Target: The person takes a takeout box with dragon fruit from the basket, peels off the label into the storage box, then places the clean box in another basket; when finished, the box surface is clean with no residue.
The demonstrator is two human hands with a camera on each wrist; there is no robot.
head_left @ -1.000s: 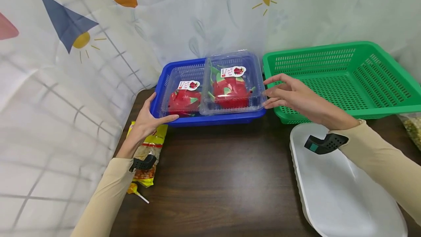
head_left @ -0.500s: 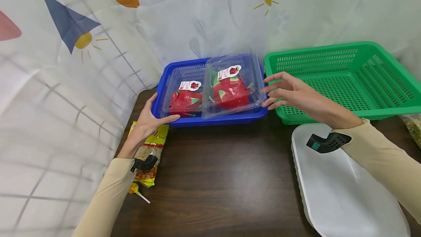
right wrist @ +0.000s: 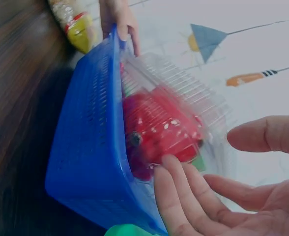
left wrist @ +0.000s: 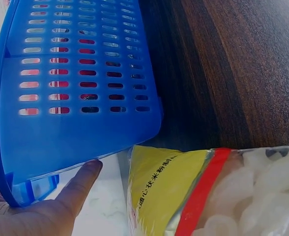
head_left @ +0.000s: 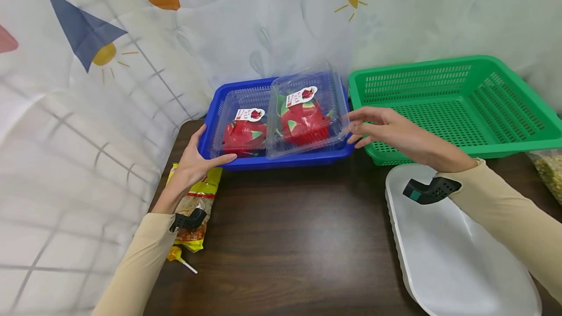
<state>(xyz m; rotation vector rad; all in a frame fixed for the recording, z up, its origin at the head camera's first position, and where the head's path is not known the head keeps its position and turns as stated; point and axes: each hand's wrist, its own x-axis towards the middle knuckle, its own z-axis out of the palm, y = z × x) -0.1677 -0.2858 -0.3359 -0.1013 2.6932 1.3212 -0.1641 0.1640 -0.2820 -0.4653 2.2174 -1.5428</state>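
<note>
A blue plastic basket (head_left: 285, 162) stands against the curtain at the back, with two clear clamshell boxes in it, each holding a red and green dragon fruit. The left box (head_left: 243, 133) sits low in the basket. Higher and tilted, the right box (head_left: 305, 123) overlaps its neighbour and the basket's rim. My left hand (head_left: 190, 164) grips the basket's left corner, its thumb along the front rim. At the right box's edge is my right hand (head_left: 384, 128), fingertips against the plastic. In the right wrist view its fingers (right wrist: 184, 196) are extended and the thumb is apart.
To the right stand a green basket (head_left: 439, 151) and a white tray (head_left: 456, 257). A yellow snack bag (head_left: 199, 201) and a lollipop (head_left: 177, 253) lie at the table's left. Another bag (head_left: 549, 169) shows at the right edge.
The right box has turned anticlockwise and its front left corner has dropped slightly over the rim. My right hand stays at its edge; the left hand keeps its hold.
</note>
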